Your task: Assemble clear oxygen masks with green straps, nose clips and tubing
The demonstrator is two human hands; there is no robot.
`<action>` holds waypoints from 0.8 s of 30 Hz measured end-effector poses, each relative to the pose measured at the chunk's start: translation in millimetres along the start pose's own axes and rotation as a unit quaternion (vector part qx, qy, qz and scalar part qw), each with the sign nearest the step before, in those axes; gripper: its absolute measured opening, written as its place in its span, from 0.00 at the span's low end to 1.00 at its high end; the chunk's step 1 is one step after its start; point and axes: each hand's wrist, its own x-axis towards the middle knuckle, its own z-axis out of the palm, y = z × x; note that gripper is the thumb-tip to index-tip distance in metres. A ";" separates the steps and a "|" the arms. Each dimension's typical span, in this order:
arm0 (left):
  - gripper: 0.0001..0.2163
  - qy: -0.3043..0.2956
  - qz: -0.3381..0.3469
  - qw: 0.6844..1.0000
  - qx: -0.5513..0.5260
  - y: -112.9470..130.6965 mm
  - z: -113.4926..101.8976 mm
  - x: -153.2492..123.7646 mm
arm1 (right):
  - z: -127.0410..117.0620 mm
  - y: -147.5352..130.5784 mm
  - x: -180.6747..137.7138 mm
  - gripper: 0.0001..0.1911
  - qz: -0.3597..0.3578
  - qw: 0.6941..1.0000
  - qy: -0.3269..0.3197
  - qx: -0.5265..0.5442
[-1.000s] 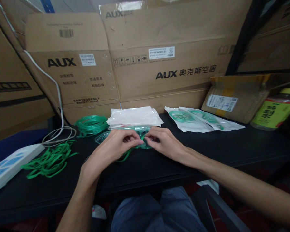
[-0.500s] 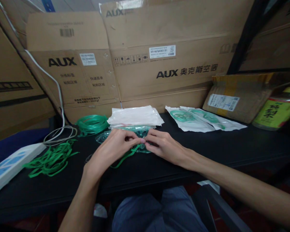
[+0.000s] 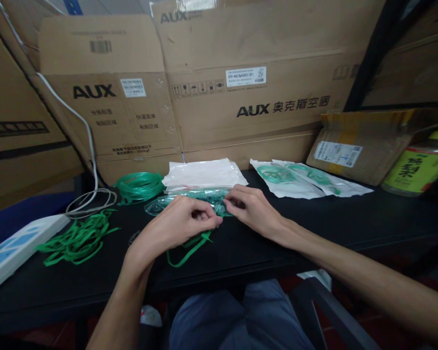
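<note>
My left hand [image 3: 186, 218] is closed in a pinch on a narrow green strap [image 3: 185, 258], whose loop hangs below the fingers onto the black tabletop. To its right, my right hand [image 3: 253, 206] has its fingers curled together at the edge of clear green plastic pieces [image 3: 208, 196]; whatever is between its fingertips is hidden. A small round clear part [image 3: 219, 209] shows in the gap between both hands. Behind them lies a stack of white packets [image 3: 204, 174] in clear film.
At the left are coiled green tubing [image 3: 138, 187], a heap of green straps [image 3: 78, 240] and a white power strip [image 3: 25, 250]. Flat packs with green tubing [image 3: 277, 175] lie at the right, near a taped carton [image 3: 354, 146] and a yellow-labelled jar [image 3: 419, 165]. Large cartons [image 3: 211, 126] stand behind.
My hands have come apart from each other. The right hand has moved slightly up and right, while the left fingertips are a little lower, uncovering the round clear part.
</note>
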 end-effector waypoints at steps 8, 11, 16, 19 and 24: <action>0.14 0.233 0.005 0.972 0.032 0.3 -12.2 -2.8 | -0.6 -0.6 -1.8 0.06 -0.017 1.000 -0.005 0.010; 0.16 0.352 -0.039 0.934 0.039 -7.9 -34.7 -21.0 | 1.4 -0.3 -2.8 0.06 -0.032 0.999 -0.003 0.013; 0.16 0.461 -0.166 0.866 0.095 -34.2 -86.2 -69.6 | 1.5 -1.4 -3.1 0.06 -0.038 0.999 -0.009 0.002; 0.18 0.500 -0.271 0.801 0.189 -53.2 -111.4 -92.5 | 1.8 -2.6 -2.5 0.06 -0.043 0.999 -0.010 0.001; 0.25 0.428 -0.391 0.765 0.281 -79.3 -129.8 -113.6 | 3.5 -2.3 -2.3 0.07 -0.049 0.999 -0.008 0.013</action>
